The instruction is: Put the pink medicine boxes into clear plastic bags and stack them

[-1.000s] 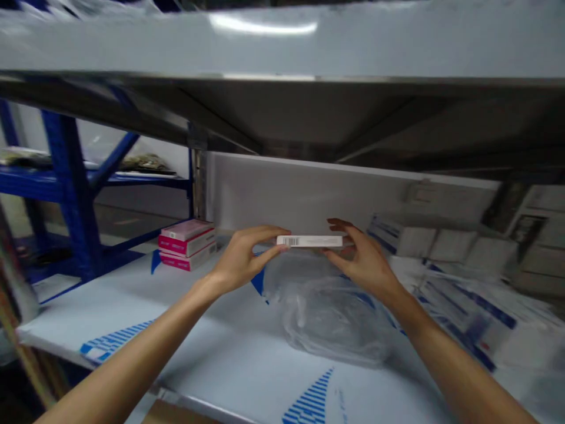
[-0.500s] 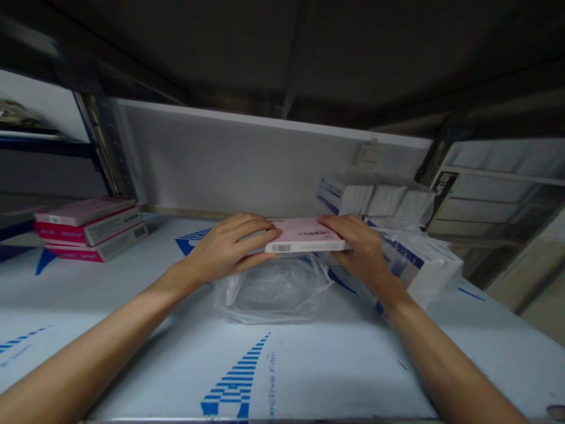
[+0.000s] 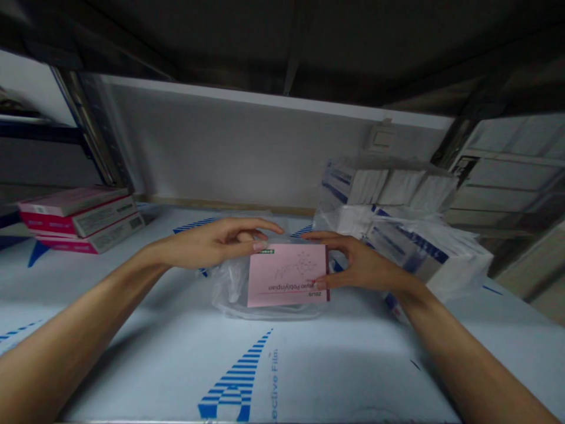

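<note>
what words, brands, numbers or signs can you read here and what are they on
"Pobiyinpian", upside down on the pink box; the word before it is partly covered by the right hand
"ZEUS", as it seems, upside down near that box's corner
"ective Film", on the shelf's film, its start cut off
Too small or blurred: the green label, the stacked boxes, the white and blue boxes

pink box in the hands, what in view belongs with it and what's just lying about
In use:
pink box
right hand, gripping its right edge
left hand, thumb by its upper edge

Seemingly just lying about:
stacked pink-and-white boxes, left
clear plastic bag, partly hidden by the pink box
white-and-blue packs, right
</note>
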The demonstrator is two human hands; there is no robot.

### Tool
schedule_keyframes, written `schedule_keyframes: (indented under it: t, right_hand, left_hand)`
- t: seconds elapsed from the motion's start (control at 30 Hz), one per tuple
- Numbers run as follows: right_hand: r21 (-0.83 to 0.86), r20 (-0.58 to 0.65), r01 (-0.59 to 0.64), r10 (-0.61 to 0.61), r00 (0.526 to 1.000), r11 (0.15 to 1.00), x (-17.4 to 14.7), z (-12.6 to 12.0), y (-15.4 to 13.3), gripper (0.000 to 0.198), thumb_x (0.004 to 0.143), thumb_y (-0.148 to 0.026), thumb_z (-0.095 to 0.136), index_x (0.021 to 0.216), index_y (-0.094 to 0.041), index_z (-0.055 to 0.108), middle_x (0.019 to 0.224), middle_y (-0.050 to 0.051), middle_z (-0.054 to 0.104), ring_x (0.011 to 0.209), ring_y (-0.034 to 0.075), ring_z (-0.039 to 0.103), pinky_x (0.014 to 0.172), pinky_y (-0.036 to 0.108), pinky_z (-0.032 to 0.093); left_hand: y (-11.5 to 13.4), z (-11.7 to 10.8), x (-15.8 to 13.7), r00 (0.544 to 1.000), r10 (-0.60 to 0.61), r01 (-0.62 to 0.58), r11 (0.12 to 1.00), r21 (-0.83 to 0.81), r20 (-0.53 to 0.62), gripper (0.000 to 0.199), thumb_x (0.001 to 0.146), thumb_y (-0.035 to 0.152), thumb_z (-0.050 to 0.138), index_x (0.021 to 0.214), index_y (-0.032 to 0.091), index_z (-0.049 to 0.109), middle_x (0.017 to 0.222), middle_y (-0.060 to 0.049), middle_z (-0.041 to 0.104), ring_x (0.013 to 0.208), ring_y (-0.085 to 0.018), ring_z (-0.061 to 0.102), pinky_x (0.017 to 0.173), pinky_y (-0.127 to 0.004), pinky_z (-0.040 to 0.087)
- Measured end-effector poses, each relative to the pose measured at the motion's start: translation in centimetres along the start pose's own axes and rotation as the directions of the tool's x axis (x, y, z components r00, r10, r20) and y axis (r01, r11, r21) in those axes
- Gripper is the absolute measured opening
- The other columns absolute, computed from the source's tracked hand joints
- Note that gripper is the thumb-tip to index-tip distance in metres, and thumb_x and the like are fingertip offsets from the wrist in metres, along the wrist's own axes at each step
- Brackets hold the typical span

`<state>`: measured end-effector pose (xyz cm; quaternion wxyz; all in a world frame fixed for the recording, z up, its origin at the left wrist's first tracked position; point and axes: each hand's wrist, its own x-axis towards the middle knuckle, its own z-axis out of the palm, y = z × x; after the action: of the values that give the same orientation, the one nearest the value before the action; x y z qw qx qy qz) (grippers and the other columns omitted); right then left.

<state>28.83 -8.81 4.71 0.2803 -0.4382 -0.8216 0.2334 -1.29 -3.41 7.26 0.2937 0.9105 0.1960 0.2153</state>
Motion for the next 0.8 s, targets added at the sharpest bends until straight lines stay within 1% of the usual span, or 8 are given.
schedule_keyframes:
  t: [0.07,0.13,0.23,0.33,0.47,0.53,0.63,0.8]
  right_hand:
    - [-0.038,0.050,-0.026,0.028,0.998,0.999,0.1,0.3,0.5,0.032,0.069,-0.044,0.087,0.097,-0.030,0.080,0.148,0.005,0.059,0.136,0.030,0.054,0.115,0.052,0.040]
    - [-0.060,0.081,-0.060,0.065,0.995,0.996,0.1,0.6,1.0,0.025,0.073,-0.046,0.084,0.092,-0.030,0.081,0.140,0.005,0.065,0.132,0.029,0.058,0.110,0.048,0.046]
    - [-0.040,0.106,-0.123,0.127,0.986,0.992,0.2,0.7,1.8,0.024,0.081,-0.048,0.076,0.092,-0.028,0.081,0.110,0.005,0.079,0.105,0.025,0.072,0.087,0.036,0.056]
    - [-0.004,0.079,-0.174,0.174,0.982,0.985,0.3,0.6,2.5,0.023,0.078,-0.042,0.076,0.089,-0.023,0.080,0.083,0.003,0.079,0.074,0.019,0.071,0.067,0.029,0.054]
    - [0.002,0.086,-0.142,0.141,0.986,0.990,0.1,0.5,2.5,0.012,0.071,-0.026,0.071,0.081,-0.021,0.076,0.076,0.001,0.076,0.070,0.017,0.070,0.068,0.029,0.055]
    - [-0.027,0.084,-0.124,0.126,0.988,0.992,-0.1,0.5,2.1,0.010,0.070,-0.022,0.067,0.078,-0.021,0.074,0.077,0.001,0.076,0.072,0.018,0.070,0.070,0.030,0.055]
    - [-0.081,0.050,-0.140,0.145,0.988,0.987,-0.3,0.6,1.6,0.007,0.072,-0.026,0.068,0.074,-0.020,0.072,0.073,0.002,0.073,0.069,0.018,0.068,0.067,0.029,0.053]
    - [-0.071,0.005,-0.156,0.157,0.988,0.985,-0.2,0.9,1.6,0.003,0.068,-0.020,0.065,0.071,-0.020,0.064,0.062,-0.002,0.063,0.059,0.015,0.061,0.056,0.025,0.045]
  left_hand:
    - [-1.0,0.2,-0.2,0.995,-0.056,0.055,0.998,0.014,0.080,0.040,0.097,0.033,0.052,0.136,0.026,0.061,0.093,-0.002,0.078,0.078,-0.015,0.071,0.064,-0.021,0.054]
    - [-1.8,0.4,-0.4,0.989,-0.105,0.099,0.993,0.064,0.104,0.036,0.096,0.034,0.053,0.127,0.025,0.067,0.091,-0.002,0.078,0.074,-0.015,0.070,0.061,-0.020,0.052]
    - [-2.6,0.9,-0.3,0.987,-0.134,0.119,0.981,0.154,0.093,0.031,0.097,0.037,0.052,0.112,0.023,0.075,0.093,-0.003,0.078,0.079,-0.016,0.071,0.065,-0.021,0.052]
    - [-3.5,1.3,-0.2,0.989,-0.132,0.115,0.968,0.225,0.062,0.030,0.097,0.035,0.052,0.106,0.022,0.077,0.096,-0.003,0.079,0.082,-0.016,0.073,0.071,-0.022,0.052]
    - [-4.8,1.5,-0.2,0.996,-0.089,0.077,0.913,0.401,0.011,0.019,0.090,0.028,0.060,0.089,0.023,0.079,0.085,-0.002,0.079,0.075,-0.016,0.073,0.074,-0.025,0.053]
    - [-5.0,1.4,-0.4,1.000,-0.012,0.010,0.889,0.457,0.000,0.014,0.088,0.029,0.066,0.086,0.025,0.079,0.087,-0.003,0.079,0.091,-0.020,0.073,0.086,-0.029,0.054]
    - [-4.1,0.9,-0.6,0.993,0.118,-0.116,0.896,0.429,0.021,0.017,0.089,0.034,0.070,0.074,0.026,0.075,0.087,-0.001,0.079,0.112,-0.022,0.067,0.108,-0.040,0.044]
    - [-1.7,-0.1,-1.2,0.980,0.165,-0.186,0.954,0.234,0.108,0.037,0.076,0.032,0.084,0.055,0.021,0.055,0.095,0.004,0.079,0.107,-0.019,0.068,0.118,-0.043,0.035]
